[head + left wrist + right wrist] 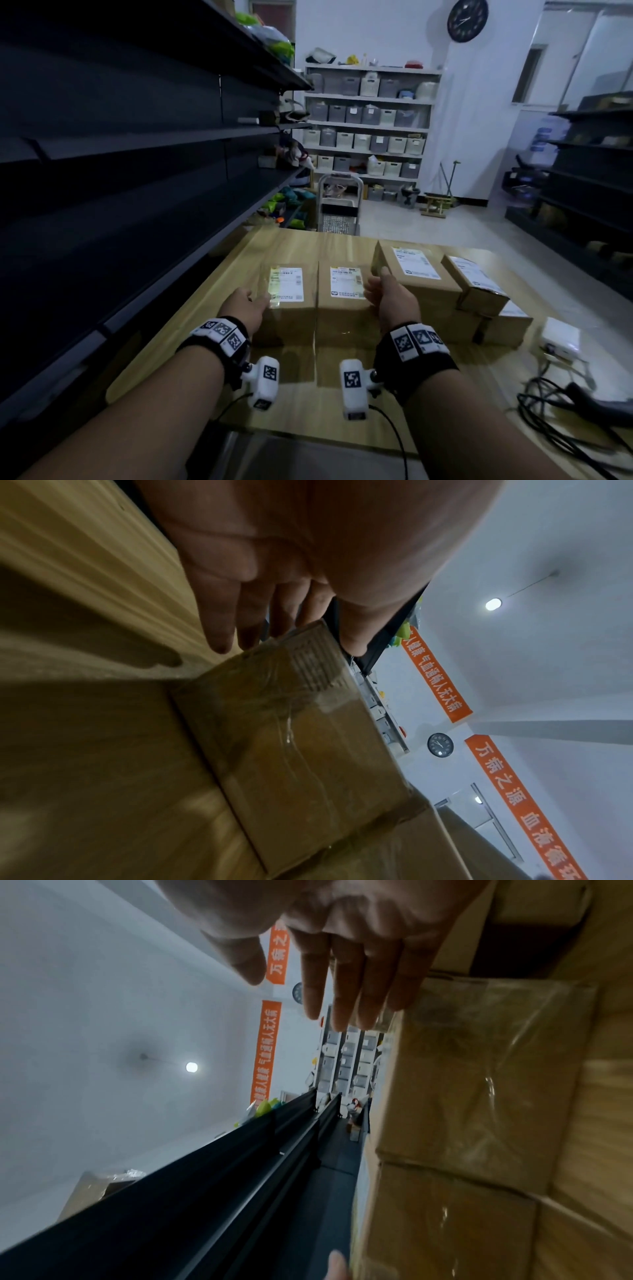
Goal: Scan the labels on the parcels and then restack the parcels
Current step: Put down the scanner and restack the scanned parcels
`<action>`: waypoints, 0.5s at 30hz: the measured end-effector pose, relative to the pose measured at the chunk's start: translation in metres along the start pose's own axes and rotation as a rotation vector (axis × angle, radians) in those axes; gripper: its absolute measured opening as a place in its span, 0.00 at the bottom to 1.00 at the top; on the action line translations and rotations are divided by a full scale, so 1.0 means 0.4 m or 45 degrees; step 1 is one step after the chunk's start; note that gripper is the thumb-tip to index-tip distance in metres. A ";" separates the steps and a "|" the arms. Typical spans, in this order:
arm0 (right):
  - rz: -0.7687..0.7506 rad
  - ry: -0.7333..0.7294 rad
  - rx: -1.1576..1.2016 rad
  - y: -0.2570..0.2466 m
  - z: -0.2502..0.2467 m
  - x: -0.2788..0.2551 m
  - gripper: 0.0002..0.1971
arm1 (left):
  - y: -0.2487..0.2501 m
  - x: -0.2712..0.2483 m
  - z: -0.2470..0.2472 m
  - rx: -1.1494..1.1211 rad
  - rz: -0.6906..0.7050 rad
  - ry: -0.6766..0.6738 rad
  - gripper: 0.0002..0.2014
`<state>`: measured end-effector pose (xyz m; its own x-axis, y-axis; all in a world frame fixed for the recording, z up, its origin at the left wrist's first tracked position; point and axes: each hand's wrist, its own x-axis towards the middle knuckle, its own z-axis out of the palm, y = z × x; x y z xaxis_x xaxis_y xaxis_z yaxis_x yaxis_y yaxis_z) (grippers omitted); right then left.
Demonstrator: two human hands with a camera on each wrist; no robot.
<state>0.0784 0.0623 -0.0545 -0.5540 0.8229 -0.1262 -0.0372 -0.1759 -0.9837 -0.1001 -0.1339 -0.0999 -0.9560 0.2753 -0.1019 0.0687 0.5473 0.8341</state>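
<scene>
Several brown cardboard parcels with white labels lie on the wooden table (301, 394). The two nearest stand side by side: a left parcel (291, 318) and a middle parcel (342, 318). My left hand (255, 299) lies with straight fingers (240, 615) against the left parcel's (291, 737) left side, thumb over its top edge. My right hand (376, 291) sits at the middle parcel's right side, beside a taller parcel (418, 274). Its fingers (342, 988) are straight next to the middle parcel's (479, 1083) corner. Neither hand curls round anything.
Two more parcels (479, 281) (510, 322) lie at the right. A white box (561, 337), a black handheld scanner (596, 407) and loose cables are on the table's right end. Dark shelving (137, 171) runs along the left edge.
</scene>
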 end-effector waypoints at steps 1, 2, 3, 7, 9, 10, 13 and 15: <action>0.015 -0.057 0.028 0.001 0.013 -0.004 0.19 | -0.001 0.004 0.003 0.002 0.000 -0.006 0.31; 0.020 -0.131 0.038 0.005 0.029 -0.007 0.18 | -0.002 0.007 0.005 -0.007 0.002 -0.009 0.28; 0.027 -0.209 0.017 0.008 0.047 -0.009 0.16 | -0.005 0.011 0.009 -0.019 0.016 -0.007 0.24; 0.114 -0.397 -0.039 0.041 0.124 -0.029 0.16 | -0.010 0.019 0.004 0.015 0.054 0.018 0.17; 0.140 -0.423 -0.067 0.055 0.159 -0.042 0.26 | -0.013 0.022 -0.007 0.024 0.053 0.030 0.15; 0.149 -0.425 -0.109 0.067 0.176 -0.037 0.34 | -0.017 0.026 -0.016 0.032 0.058 0.032 0.15; 0.136 -0.443 -0.172 0.112 0.230 -0.006 0.50 | -0.036 0.035 -0.046 0.047 0.067 0.054 0.16; 0.166 -0.472 -0.153 0.125 0.263 -0.010 0.44 | -0.051 0.042 -0.067 0.054 0.070 0.078 0.16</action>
<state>-0.0088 -0.0068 -0.0897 -0.8107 0.5435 -0.2176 0.1382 -0.1834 -0.9733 -0.1254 -0.1615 -0.1040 -0.9661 0.2574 -0.0222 0.1320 0.5659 0.8139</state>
